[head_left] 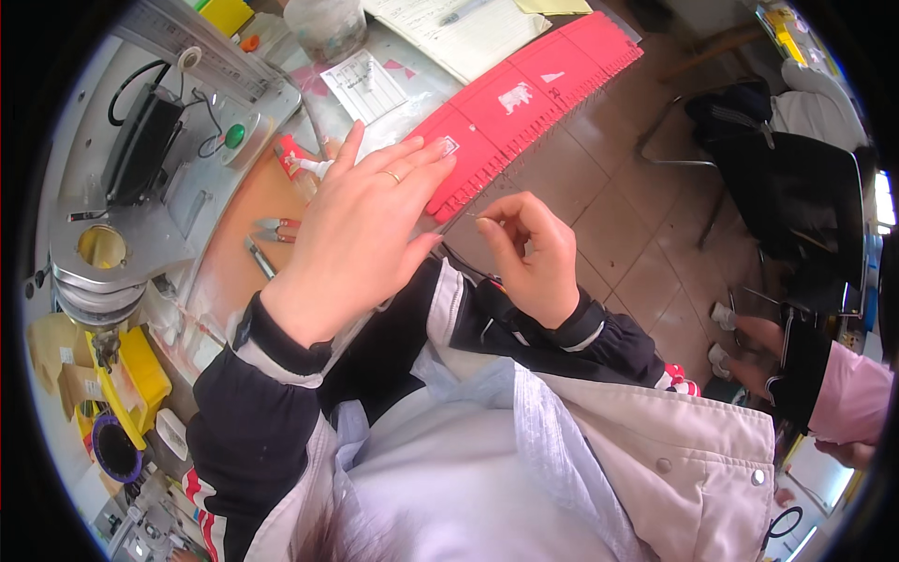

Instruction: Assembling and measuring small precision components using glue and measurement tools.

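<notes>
A long red board [524,98] lies slantwise along the table's right edge. Its right side carries a row of thin, short pieces like pins or wires. My left hand [361,220] rests over the board's near end, palm down, fingers stretched out. Just off that end, my right hand [534,258] is closed in a pinch of thumb and forefinger; anything between the tips is too small to make out. Left of my left hand lie a red tube with a white nozzle [314,167], a red-handled cutting tool [277,230] and a slim metal tool [259,255].
A metal bench machine with a green button [234,136] stands at the left. Farther back are a cloudy cup [325,26], a printed white card [363,86] and an open notebook [449,33]. A dark chair [796,187] and another person's pink garment [852,393] are at the right.
</notes>
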A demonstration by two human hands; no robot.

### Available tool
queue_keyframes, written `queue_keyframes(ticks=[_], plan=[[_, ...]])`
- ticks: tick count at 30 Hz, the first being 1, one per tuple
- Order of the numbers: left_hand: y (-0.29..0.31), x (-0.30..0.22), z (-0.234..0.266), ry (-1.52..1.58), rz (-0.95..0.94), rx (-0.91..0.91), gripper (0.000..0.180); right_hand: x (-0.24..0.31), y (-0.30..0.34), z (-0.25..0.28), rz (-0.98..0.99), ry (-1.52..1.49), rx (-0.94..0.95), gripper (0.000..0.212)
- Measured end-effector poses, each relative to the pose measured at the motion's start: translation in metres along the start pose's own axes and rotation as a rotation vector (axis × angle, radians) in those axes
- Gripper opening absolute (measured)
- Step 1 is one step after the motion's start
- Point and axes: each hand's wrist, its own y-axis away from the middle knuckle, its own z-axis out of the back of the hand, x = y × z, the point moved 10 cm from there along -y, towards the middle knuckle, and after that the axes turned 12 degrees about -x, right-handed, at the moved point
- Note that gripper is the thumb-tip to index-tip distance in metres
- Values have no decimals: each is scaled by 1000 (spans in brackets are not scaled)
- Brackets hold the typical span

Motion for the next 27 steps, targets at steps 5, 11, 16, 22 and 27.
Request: queue_keyframes(ticks=[5,11,16,22,27], plan=[[1,1,0,-7,5,-11,61,3,2,-10,-4,22,0,8],[0,2,0,1,10,-26,60,2,1,-13,-38,51,-6,9],[-1,2,1,-14,14,-34,58,7,0,-14,73,136,-45,11],[1,2,2,-34,27,-46,56,13,3,-14,176,219,-63,12],[1,3,1,-51,26,-52,54,2,8,-10,143,198,-46,14]])
